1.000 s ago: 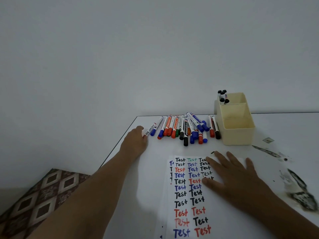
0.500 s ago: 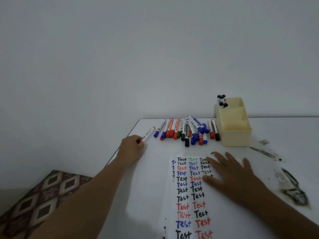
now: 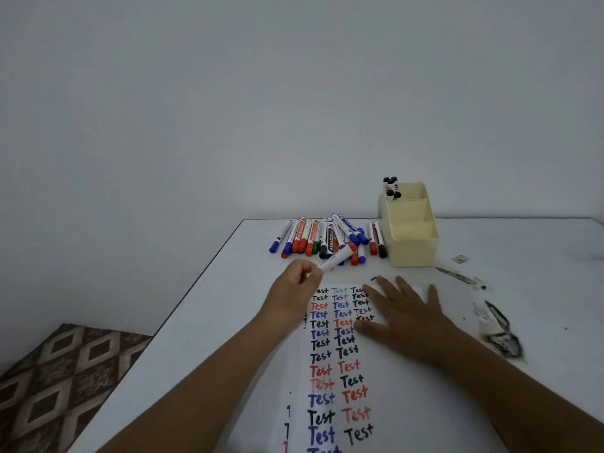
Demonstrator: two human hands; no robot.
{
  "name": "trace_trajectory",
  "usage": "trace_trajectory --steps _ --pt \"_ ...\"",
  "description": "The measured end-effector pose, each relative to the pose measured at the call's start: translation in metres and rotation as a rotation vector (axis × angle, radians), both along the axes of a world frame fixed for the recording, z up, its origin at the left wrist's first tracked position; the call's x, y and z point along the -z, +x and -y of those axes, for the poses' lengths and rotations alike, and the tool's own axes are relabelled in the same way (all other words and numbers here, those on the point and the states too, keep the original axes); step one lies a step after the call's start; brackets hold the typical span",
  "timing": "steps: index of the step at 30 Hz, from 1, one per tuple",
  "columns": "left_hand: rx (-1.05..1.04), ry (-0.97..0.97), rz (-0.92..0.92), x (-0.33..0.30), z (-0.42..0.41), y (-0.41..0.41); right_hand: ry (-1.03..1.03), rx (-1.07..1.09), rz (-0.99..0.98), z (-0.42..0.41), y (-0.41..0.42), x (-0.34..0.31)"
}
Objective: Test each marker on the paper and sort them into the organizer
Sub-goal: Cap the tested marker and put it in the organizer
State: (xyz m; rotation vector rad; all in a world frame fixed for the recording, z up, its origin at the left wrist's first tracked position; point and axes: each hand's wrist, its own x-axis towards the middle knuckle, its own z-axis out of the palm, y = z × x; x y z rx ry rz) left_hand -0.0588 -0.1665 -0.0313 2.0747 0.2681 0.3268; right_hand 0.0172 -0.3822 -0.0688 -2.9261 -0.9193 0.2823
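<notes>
Red-capped marker (image 3: 338, 258) pinched in left hand (image 3: 295, 289)

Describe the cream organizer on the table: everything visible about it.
The organizer is a cream box, plastic by its look, open on top and split into three stepped compartments rising toward the wall. It stands upright on the white table, just right of the loose marker pile. A few black-capped markers stand in the rear compartment's left corner; the middle and front compartments look empty. Neither hand touches it.
</notes>
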Motion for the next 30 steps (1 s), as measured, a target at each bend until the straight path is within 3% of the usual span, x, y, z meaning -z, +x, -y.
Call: trace_trajectory --steps 10,22,26,30 --pt "0.118 0.182 0.066 0.018 0.030 -0.015 0.125 0.046 0.019 0.002 0.001 0.005" --pt "0.146 0.066 0.096 0.022 0.027 -0.017 0.172 0.033 0.046 0.002 -0.006 -0.003" --pt "0.152 0.057 0.102 0.022 0.028 -0.016 0.394 0.002 0.068 0.001 -0.017 -0.017" --pt "0.159 0.012 0.125 0.021 0.028 -0.018 0.900 0.146 -0.172 -0.016 -0.031 -0.042"
